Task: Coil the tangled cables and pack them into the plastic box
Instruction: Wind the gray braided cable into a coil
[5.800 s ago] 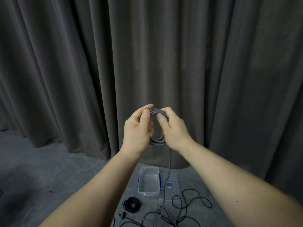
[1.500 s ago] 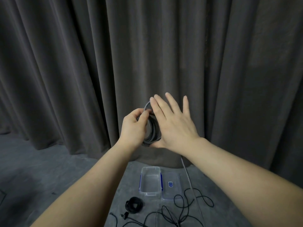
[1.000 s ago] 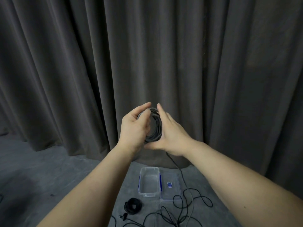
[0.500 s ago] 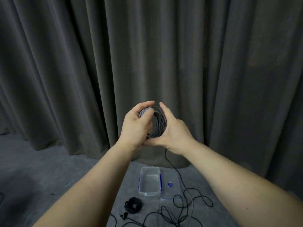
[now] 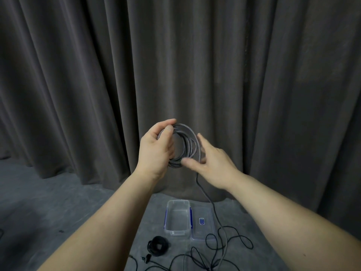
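I hold a grey braided cable coil (image 5: pixel 190 142) up at chest height in front of the curtain. My left hand (image 5: pixel 157 149) pinches the coil's top left between thumb and fingers. My right hand (image 5: pixel 210 160) sits at the coil's lower right, thumb under the loops and fingers behind them. The cable's loose tail (image 5: pixel 210 202) hangs from the coil down to the floor. Below, the clear plastic box (image 5: pixel 178 217) with blue clips stands open and empty on the floor.
The box lid (image 5: pixel 203 222) lies flat just right of the box. A small coiled black cable (image 5: pixel 157 245) lies in front of the box. Tangled black cables (image 5: pixel 228 243) spread over the grey floor at the lower right. A dark curtain (image 5: pixel 234 75) fills the background.
My right hand went round the coil, laying on another loop, and has now slid to the lower right with looser fingers. The hanging tail has shortened. My left hand kept its grip.
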The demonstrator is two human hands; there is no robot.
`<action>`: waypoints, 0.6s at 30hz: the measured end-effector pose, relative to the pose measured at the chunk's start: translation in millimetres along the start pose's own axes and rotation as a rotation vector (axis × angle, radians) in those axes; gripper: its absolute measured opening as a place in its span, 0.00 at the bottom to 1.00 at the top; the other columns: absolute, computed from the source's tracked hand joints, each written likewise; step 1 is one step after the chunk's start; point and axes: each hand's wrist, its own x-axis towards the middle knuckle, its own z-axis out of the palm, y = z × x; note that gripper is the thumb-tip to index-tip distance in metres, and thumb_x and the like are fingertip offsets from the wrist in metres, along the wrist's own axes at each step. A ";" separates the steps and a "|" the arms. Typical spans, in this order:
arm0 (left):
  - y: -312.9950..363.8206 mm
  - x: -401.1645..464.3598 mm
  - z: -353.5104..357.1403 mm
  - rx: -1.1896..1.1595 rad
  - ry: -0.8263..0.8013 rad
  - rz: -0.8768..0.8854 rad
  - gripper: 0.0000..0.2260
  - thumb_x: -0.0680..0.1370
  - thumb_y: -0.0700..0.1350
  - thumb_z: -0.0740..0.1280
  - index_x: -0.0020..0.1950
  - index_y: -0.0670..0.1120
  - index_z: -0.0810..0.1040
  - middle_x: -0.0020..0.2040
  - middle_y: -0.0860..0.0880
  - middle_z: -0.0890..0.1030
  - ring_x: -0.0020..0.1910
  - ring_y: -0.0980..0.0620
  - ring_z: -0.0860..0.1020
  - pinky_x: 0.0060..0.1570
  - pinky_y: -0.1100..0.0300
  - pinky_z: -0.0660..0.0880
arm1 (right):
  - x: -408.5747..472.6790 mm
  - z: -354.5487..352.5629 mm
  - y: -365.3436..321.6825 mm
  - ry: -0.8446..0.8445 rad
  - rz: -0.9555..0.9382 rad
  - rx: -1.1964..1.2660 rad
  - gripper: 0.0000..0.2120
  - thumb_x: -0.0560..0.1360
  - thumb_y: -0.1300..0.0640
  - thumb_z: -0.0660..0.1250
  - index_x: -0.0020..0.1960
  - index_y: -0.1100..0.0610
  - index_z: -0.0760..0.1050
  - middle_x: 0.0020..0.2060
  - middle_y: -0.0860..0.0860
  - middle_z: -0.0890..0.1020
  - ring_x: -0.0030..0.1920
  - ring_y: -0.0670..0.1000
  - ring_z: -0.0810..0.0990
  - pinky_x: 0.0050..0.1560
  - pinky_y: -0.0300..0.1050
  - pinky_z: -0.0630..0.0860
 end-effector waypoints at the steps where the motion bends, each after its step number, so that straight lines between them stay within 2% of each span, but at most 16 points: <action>1: -0.5 0.9 -1.0 0.010 0.004 0.007 0.09 0.82 0.39 0.59 0.52 0.46 0.79 0.25 0.54 0.62 0.23 0.57 0.58 0.25 0.62 0.54 | -0.5 1.6 1.7 0.073 0.011 0.034 0.43 0.70 0.34 0.66 0.78 0.50 0.54 0.61 0.51 0.80 0.57 0.51 0.80 0.61 0.47 0.73; 3: -3.4 0.8 -1.7 0.060 0.011 0.026 0.08 0.82 0.40 0.61 0.51 0.47 0.79 0.24 0.55 0.63 0.23 0.57 0.59 0.25 0.63 0.56 | 1.2 5.6 4.6 0.305 -0.024 0.045 0.30 0.73 0.40 0.67 0.72 0.51 0.69 0.48 0.49 0.83 0.48 0.52 0.81 0.54 0.49 0.76; 5: -7.2 -1.7 -0.9 0.137 0.001 0.048 0.07 0.81 0.41 0.62 0.51 0.49 0.80 0.24 0.55 0.65 0.23 0.55 0.59 0.25 0.63 0.58 | 5.5 7.0 3.7 0.490 -0.131 -0.069 0.16 0.74 0.45 0.70 0.56 0.54 0.80 0.37 0.50 0.80 0.41 0.56 0.80 0.44 0.49 0.76; 6: -8.9 -3.5 0.1 0.161 -0.009 0.049 0.08 0.81 0.40 0.62 0.50 0.49 0.79 0.24 0.55 0.65 0.23 0.55 0.60 0.25 0.64 0.59 | 7.7 6.6 1.4 0.511 -0.150 -0.128 0.13 0.73 0.46 0.70 0.47 0.56 0.81 0.34 0.51 0.78 0.39 0.58 0.79 0.41 0.49 0.75; 8: -10.8 -6.1 2.6 0.169 -0.028 0.043 0.09 0.82 0.39 0.61 0.51 0.49 0.79 0.23 0.56 0.65 0.22 0.56 0.60 0.25 0.64 0.59 | 12.2 5.1 -2.7 0.453 -0.111 -0.213 0.16 0.74 0.44 0.68 0.38 0.57 0.76 0.35 0.53 0.77 0.39 0.59 0.78 0.39 0.48 0.71; 10: -9.8 -7.3 5.0 0.150 -0.047 0.034 0.09 0.82 0.39 0.60 0.51 0.48 0.79 0.23 0.56 0.65 0.22 0.56 0.60 0.25 0.64 0.59 | 15.4 3.8 -7.0 0.400 -0.065 -0.265 0.18 0.75 0.42 0.66 0.37 0.56 0.72 0.38 0.54 0.79 0.42 0.59 0.78 0.41 0.48 0.69; 15: -6.2 -11.2 8.8 0.116 -0.094 -0.018 0.09 0.82 0.38 0.59 0.52 0.46 0.78 0.24 0.54 0.63 0.22 0.56 0.60 0.24 0.64 0.58 | 18.5 -0.4 -11.5 0.285 -0.017 -0.236 0.17 0.75 0.39 0.63 0.47 0.53 0.77 0.44 0.53 0.83 0.48 0.59 0.79 0.44 0.48 0.72; 18: -7.9 -12.0 10.6 0.120 -0.112 -0.024 0.09 0.82 0.38 0.59 0.54 0.46 0.78 0.25 0.53 0.64 0.23 0.55 0.60 0.24 0.63 0.58 | 21.8 -3.4 -12.4 0.213 0.027 -0.232 0.19 0.76 0.40 0.62 0.36 0.53 0.70 0.40 0.54 0.81 0.46 0.60 0.79 0.40 0.47 0.71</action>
